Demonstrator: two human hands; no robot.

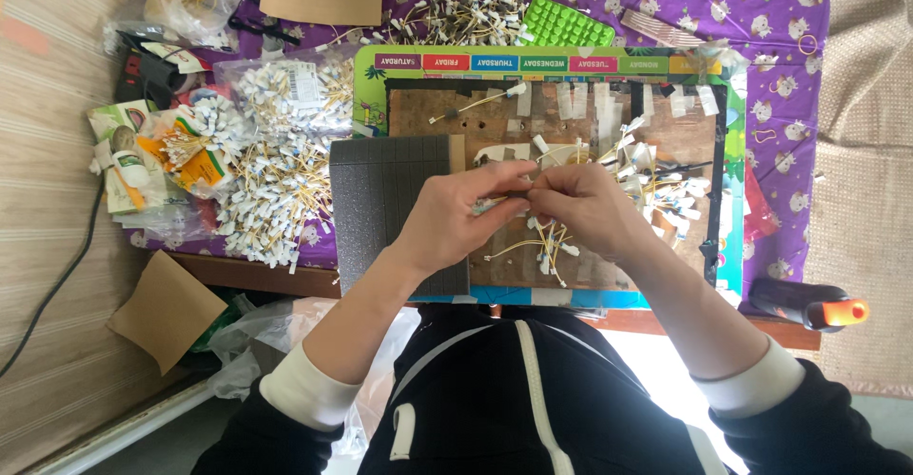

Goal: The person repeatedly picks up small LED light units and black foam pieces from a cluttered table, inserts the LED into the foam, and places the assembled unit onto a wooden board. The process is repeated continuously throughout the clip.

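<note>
Done: heaps of tagged yellow wire pieces point(271, 194) far left | dark foam block point(380, 199) beside left hand point(447, 223), pinching a wire piece point(518, 201) over the brown work board point(437, 114) | right hand point(590, 211) pinches it too | left: loose wires point(656, 185) right | room: tight, board edge near.

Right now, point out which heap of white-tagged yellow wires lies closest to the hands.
The loose heap on the brown board, just beside the right hand. The bagged pile sits left of the dark foam block; another heap lies along the far edge.
</note>
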